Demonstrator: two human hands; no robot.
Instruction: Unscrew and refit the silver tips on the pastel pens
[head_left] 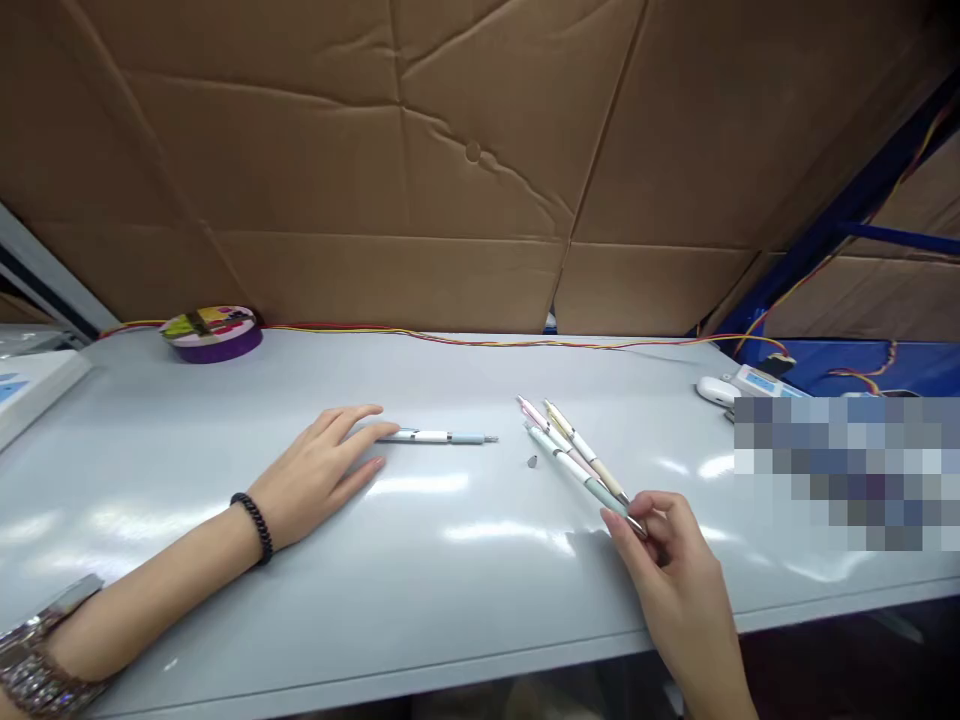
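Note:
A blue-and-white pen lies crosswise on the table, its bare metallic end pointing right. My left hand rests beside its left end, fingers stretched and apart, one fingertip touching the pen. My right hand pinches the near end of a green-and-white pen between thumb and fingers. Close alongside that one are a pink-and-white pen and a yellow-and-white pen, all slanting the same way. Between the blue pen and this group sits a small grey cone-shaped piece.
A round purple box stands at the back left. Red and yellow wires run along the back edge against cardboard. At right are a white rounded case and a power strip. A white object occupies the left edge.

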